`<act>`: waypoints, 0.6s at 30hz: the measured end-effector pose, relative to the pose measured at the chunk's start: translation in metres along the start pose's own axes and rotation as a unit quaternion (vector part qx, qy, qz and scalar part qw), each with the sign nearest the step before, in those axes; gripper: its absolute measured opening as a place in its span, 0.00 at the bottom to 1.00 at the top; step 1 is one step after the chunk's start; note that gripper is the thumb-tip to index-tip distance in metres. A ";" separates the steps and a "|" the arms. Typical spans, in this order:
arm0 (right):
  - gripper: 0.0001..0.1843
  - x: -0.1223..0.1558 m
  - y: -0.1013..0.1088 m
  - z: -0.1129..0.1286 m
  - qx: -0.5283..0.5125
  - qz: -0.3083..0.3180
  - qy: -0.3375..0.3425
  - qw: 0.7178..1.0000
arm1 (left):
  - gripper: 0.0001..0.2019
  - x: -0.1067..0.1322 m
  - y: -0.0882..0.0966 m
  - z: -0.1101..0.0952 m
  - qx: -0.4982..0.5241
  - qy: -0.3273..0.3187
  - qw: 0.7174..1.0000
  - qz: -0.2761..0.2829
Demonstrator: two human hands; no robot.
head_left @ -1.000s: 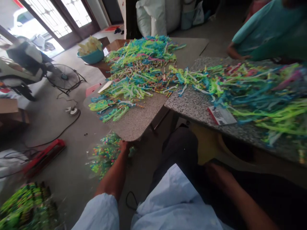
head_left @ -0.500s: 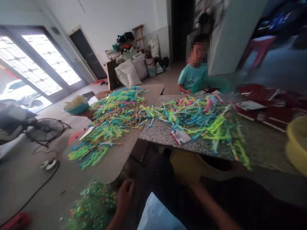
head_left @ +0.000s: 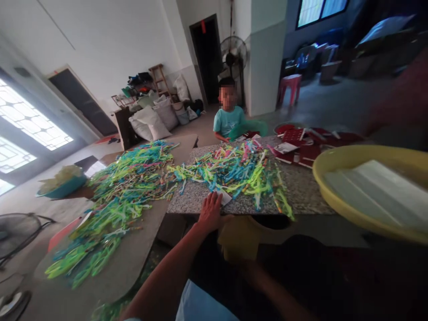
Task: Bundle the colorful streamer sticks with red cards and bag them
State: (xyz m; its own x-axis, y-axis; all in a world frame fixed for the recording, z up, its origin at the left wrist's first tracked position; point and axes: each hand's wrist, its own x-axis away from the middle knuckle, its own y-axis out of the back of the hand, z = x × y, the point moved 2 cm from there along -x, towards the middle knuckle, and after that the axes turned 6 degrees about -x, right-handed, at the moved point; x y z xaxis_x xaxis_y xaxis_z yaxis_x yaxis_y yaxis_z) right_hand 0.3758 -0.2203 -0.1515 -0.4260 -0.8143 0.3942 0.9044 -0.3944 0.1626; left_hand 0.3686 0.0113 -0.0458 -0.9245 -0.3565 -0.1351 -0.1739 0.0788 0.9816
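Observation:
My left hand reaches over the front edge of the speckled stone table. Its fingers are stretched out flat, at the near edge of a white printed card. Just beyond lies a heap of beaded cords in neon yellow, green, blue and pink. Low in the shadow, my right hand is near a yellowish, rounded object below the table edge; its fingers are too dark to make out.
Another heap of cords covers the left table. A yellow basin with pale flat sheets stands right, beside dark red items. A person sits across the table. Fans and a teal bowl are at left.
My left hand has risen from beside the bag of small coloured pieces to the card at the table edge. The view has swung right, bringing more of the yellow basin into sight.

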 end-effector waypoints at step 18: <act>0.19 -0.002 0.008 -0.021 0.020 -0.007 -0.024 0.999 | 0.25 0.031 0.030 0.064 0.542 0.282 0.780 -0.137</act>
State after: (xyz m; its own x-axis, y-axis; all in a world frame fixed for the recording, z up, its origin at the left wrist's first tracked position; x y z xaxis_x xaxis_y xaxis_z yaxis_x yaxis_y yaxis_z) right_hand 0.3834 -0.2307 -0.1696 -0.4383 -0.7865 0.4350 0.8988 -0.3879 0.2042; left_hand 0.3127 0.0617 -0.0291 -0.5592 -0.8268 0.0605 -0.8059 0.5593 0.1945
